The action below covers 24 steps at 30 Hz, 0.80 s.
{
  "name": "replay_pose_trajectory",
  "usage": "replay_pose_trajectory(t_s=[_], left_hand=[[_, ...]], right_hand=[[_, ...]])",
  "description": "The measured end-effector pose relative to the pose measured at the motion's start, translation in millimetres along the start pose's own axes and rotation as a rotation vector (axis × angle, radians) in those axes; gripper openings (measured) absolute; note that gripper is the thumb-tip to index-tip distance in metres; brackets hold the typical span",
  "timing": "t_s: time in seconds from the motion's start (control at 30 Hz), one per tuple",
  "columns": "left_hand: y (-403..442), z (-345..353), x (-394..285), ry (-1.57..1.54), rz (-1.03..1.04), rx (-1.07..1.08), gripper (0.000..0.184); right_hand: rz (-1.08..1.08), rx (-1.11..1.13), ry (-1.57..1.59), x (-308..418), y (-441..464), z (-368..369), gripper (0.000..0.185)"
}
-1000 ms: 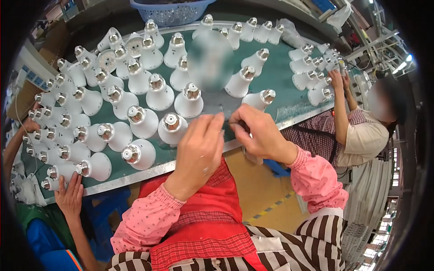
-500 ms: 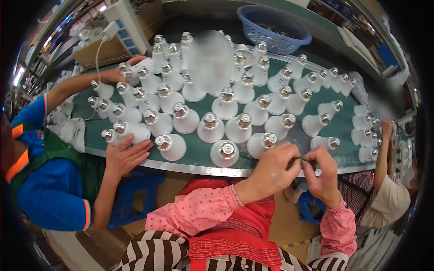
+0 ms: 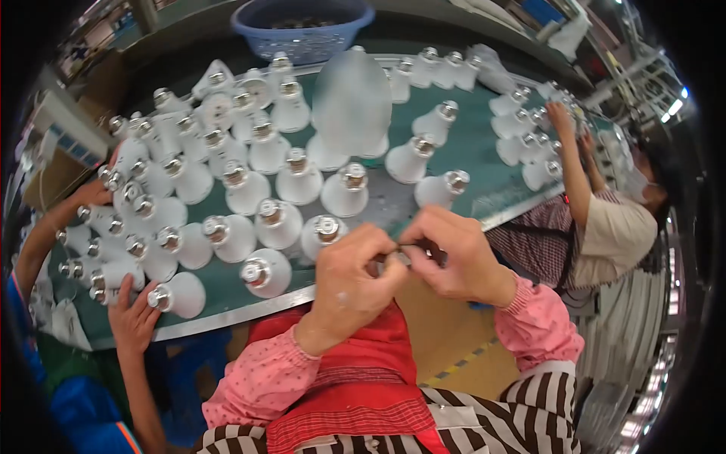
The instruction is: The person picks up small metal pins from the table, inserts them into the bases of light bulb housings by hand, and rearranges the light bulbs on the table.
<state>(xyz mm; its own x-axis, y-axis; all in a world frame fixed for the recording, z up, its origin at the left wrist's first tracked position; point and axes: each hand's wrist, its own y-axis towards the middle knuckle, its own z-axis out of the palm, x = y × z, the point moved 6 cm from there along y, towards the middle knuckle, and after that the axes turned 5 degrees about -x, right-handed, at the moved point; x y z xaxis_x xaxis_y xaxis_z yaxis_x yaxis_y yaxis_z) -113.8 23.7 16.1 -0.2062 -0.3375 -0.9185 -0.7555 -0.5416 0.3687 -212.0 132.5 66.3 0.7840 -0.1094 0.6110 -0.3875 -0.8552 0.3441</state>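
Note:
Beyond the table's front edge, my left hand (image 3: 354, 274) and my right hand (image 3: 455, 256) meet with fingertips pinched together. Something small and dark seems to sit between them, too hidden to name. White light bulbs (image 3: 344, 195) with silver screw caps stand in rows on the green table. One bulb (image 3: 311, 240) is right behind my left hand and partly covered by it. Another bulb (image 3: 439, 191) leans just past my right hand. Nearer the front edge, a further bulb (image 3: 266, 274) tilts to the left of my hands.
At the left, a co-worker's hand (image 3: 133, 321) touches bulbs. Another person's hand (image 3: 561, 121) is among bulbs at the far right. A blue plastic basket (image 3: 302, 38) stands at the back, and a power strip (image 3: 72, 136) at the left. A blurred patch hides some bulbs.
My view has turned right, so the table and basket appear further left. Both my hands stay pinched together. The left co-worker's hands remain on bulbs.

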Motion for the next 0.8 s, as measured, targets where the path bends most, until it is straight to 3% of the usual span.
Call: replay_pose_trajectory(t_s=[0.1,0.27,0.47,0.8], left_hand=[[-2,3,5,-0.086,-0.135,0.025,0.008],[-2,7,-3,-0.066,-0.153,0.073,0.007],[-7,12,-4,-0.022,-0.105,0.079,0.008],[-12,12,-13,0.094,0.073,0.059,0.009]], right_hand=[[0.084,0.027,0.117,-13,-4,-2,0.012],[0.364,0.068,0.477,-33,-17,0,0.01],[0.086,-0.03,0.189,-19,-24,-7,0.01],[0.074,-0.021,0.125,-15,-28,-6,0.012]])
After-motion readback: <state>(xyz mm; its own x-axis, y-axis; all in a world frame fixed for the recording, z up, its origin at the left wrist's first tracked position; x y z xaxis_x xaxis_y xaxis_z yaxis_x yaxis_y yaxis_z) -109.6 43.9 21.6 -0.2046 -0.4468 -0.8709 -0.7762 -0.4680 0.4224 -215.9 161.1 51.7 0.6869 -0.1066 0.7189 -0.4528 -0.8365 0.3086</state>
